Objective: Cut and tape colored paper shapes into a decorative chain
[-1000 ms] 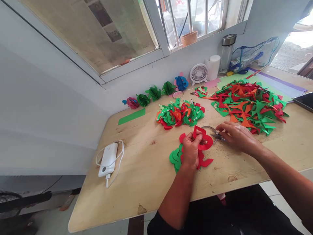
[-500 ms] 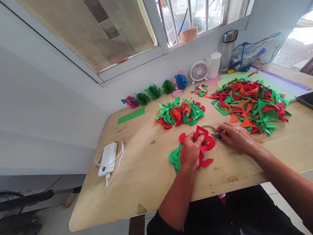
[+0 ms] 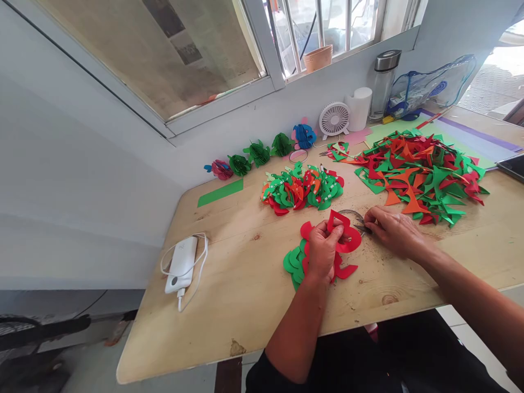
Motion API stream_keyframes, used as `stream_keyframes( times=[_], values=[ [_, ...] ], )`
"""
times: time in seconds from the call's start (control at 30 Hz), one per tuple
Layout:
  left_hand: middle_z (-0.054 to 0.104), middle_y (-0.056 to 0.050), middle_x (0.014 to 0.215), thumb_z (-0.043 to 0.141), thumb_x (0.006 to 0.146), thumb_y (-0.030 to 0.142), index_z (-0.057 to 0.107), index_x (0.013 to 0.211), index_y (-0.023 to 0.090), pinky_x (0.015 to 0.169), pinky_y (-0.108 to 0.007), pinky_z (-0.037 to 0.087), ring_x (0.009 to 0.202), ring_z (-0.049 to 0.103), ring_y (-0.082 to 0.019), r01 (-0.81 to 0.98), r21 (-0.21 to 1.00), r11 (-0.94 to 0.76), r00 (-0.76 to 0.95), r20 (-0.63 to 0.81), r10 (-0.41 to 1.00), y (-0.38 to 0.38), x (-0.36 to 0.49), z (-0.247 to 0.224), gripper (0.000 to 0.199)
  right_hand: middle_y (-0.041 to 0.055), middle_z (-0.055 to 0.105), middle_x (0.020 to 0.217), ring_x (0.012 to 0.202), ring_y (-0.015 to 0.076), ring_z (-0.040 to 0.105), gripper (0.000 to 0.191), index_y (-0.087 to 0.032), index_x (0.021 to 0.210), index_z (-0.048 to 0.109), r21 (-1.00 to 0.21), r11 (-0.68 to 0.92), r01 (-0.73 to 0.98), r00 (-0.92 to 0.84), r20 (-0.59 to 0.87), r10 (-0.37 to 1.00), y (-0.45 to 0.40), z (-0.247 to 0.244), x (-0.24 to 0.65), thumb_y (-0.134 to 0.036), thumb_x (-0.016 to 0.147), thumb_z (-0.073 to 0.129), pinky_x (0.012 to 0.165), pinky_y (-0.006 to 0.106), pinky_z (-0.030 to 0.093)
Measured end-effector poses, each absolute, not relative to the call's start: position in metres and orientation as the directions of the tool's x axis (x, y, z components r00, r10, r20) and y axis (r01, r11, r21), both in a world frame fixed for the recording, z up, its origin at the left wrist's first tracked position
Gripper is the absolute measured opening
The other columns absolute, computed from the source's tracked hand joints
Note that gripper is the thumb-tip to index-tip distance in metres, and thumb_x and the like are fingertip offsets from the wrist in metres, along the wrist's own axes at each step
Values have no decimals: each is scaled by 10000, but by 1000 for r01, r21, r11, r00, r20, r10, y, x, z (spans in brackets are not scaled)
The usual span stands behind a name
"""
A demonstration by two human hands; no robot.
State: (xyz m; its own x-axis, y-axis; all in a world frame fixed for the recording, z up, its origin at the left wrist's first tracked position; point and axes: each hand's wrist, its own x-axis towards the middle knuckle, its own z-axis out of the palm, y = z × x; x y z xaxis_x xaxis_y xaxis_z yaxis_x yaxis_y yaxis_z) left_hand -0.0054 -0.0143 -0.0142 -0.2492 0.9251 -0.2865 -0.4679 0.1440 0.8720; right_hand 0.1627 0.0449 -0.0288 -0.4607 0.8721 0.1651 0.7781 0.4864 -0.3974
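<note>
My left hand (image 3: 324, 246) pinches a red paper cut-out (image 3: 349, 238) with rounded lobes and a hole in it. Beneath that hand lie more red cut-outs (image 3: 346, 271) and a stack of green paper cut-outs (image 3: 293, 263). To the right, my right hand (image 3: 391, 229) is closed, thumb and fingers pinched on a small dark pointed tool (image 3: 362, 228), partly hidden by the fingers. Beside its tip is a thin clear ring (image 3: 351, 212), like a roll of tape, partly behind the red paper. Tool and red paper are very close; whether they touch I cannot tell.
Past my hands sits a pile of green and red cut-outs (image 3: 303, 188) bearing small white patches. Paper scraps (image 3: 417, 174) heap at right. Along the wall stand folded paper figures (image 3: 258, 153), a fan (image 3: 334, 120) and a glass bottle (image 3: 382, 87). A power bank (image 3: 181, 265) lies left.
My right hand has shifted very slightly, and a small shiny bit visible at its fingertips before no longer shows. My left hand keeps hold of the red cut-out. The view has moved a little.
</note>
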Motion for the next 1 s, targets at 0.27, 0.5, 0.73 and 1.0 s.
stream_keyframes(
  times=[0.27, 0.5, 0.73, 1.0],
  values=[
    [599, 4, 571, 685, 652, 237, 624, 755, 129, 558, -227, 466, 496, 556, -92, -454, 881, 133, -238, -264, 935, -15, -6, -15, 162, 14, 627, 698, 590, 155, 540, 132, -229, 776, 524, -478, 432, 765, -417, 145, 897, 45, -30, 162, -302, 852, 444, 522, 258, 334],
    [610, -4, 573, 712, 634, 272, 623, 755, 126, 539, -229, 475, 475, 551, -92, -435, 890, 136, -248, -264, 932, -14, -4, -17, 209, -6, 588, 600, 495, 127, 487, 217, -214, 732, 551, -764, 276, 583, -298, 115, 948, 51, -25, 163, -409, 816, 508, 489, 255, 359],
    [656, -12, 642, 720, 644, 276, 620, 952, 148, 550, -239, 491, 503, 581, -112, -388, 915, 113, -285, -236, 929, -15, -2, -12, 347, 69, 664, 832, 656, 154, 572, 354, -185, 721, 598, -983, 41, 178, -345, -23, 938, 39, 11, 149, -534, 710, 652, 546, 264, 449],
    [647, -2, 644, 706, 677, 271, 576, 1027, 169, 555, -228, 480, 505, 576, -108, -378, 923, 72, -273, -186, 944, -15, 0, -17, 387, 70, 646, 908, 665, 144, 580, 378, -181, 691, 560, -998, -63, 29, -354, -69, 933, 31, 16, 115, -541, 676, 676, 561, 277, 492]
  ],
)
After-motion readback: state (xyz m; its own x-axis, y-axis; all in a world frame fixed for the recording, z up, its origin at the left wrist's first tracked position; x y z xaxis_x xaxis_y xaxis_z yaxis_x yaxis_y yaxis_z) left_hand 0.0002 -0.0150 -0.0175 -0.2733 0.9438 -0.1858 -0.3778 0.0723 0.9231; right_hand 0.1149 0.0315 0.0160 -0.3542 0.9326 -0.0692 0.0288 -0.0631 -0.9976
